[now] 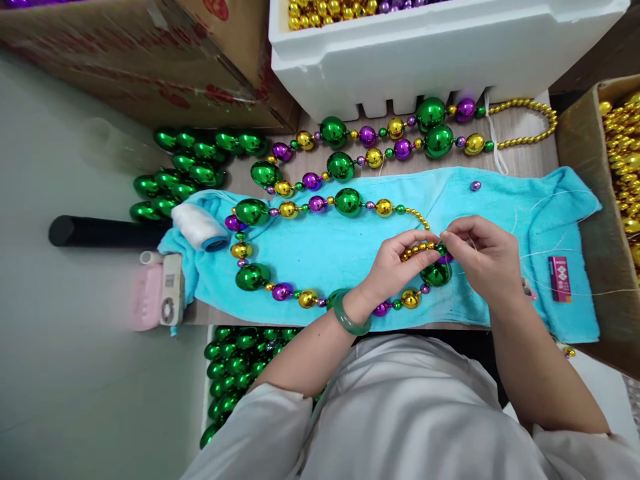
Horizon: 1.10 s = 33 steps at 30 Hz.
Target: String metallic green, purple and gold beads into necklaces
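Note:
A bead necklace (251, 277) of shiny green, purple and gold beads lies in a loop on the turquoise towel (320, 253). My left hand (400, 260) is closed on the necklace's strand of small gold beads, near a green bead. Close against it, my right hand (477, 257) pinches at the same end of the necklace; thin thread shows around its fingers, but the exact grip is too small to make out. Below the fingertips hangs or rests a large green bead (436, 272). A loose purple bead (475, 186) sits farther back on the towel.
Behind the towel lies a second bead necklace (340, 166). A thread spool (200, 227) and a pink object (147, 297) are at left; a small magenta box (559, 279) is at right. A white foam box (425, 67) and cardboard boxes (580, 133) border the table.

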Motion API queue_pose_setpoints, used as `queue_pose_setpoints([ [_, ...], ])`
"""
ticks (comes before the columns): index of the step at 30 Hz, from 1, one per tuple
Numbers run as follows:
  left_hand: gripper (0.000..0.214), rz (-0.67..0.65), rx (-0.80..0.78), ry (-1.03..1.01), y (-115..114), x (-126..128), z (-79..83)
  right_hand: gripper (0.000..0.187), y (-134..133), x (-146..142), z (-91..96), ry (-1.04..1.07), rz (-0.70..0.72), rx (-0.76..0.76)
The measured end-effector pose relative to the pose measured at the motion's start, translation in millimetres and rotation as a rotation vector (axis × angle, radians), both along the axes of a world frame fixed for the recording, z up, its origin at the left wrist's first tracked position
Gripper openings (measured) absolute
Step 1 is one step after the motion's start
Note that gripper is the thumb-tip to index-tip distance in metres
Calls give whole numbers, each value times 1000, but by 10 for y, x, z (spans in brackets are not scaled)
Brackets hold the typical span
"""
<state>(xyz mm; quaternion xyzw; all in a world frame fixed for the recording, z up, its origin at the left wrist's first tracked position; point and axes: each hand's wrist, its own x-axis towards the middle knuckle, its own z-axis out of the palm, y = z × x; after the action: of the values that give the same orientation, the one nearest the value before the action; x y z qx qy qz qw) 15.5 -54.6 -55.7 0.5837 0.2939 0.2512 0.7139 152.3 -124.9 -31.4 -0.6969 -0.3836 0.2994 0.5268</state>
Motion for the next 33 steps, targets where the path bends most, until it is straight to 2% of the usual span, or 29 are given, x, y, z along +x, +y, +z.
queue_pose_setpoints([
  [6, 21, 59, 98, 103, -20, 14, 54, 8, 6, 29, -41, -35, -111, 0],
  [9, 17, 80, 128, 128, -26, 14, 50, 8, -15, 115, -28, -42, -69, -114],
  [13, 15, 118, 163, 153, -11, 6, 23, 52, -112, 221, 23, -109, 3, -209],
  [15, 15, 140, 177, 153, -2, 3, 13, 59, -160, 236, 3, -140, -24, -165],
  [17, 15, 154, 186, 151, 4, 4, 9, 50, -186, 222, -87, -133, -92, -85],
  [20, 15, 170, 214, 160, 9, 11, 9, 27, -196, 173, -326, -71, -210, -10],
  [22, 14, 181, 243, 166, 10, 15, 5, 25, -218, 136, -469, -35, -220, -12],
  [25, 14, 197, 308, 183, 11, 11, -6, 37, -315, 85, -507, -97, -135, -44],
  [28, 14, 214, 382, 212, 10, -2, -20, 44, -434, 65, -331, -270, 22, -84],
  [31, 15, 225, 436, 236, 5, -11, -36, 37, -491, 88, -127, -436, 168, -39],
  [33, 15, 222, 468, 243, 2, -13, -47, 34, -498, 109, -55, -502, 231, -7],
])
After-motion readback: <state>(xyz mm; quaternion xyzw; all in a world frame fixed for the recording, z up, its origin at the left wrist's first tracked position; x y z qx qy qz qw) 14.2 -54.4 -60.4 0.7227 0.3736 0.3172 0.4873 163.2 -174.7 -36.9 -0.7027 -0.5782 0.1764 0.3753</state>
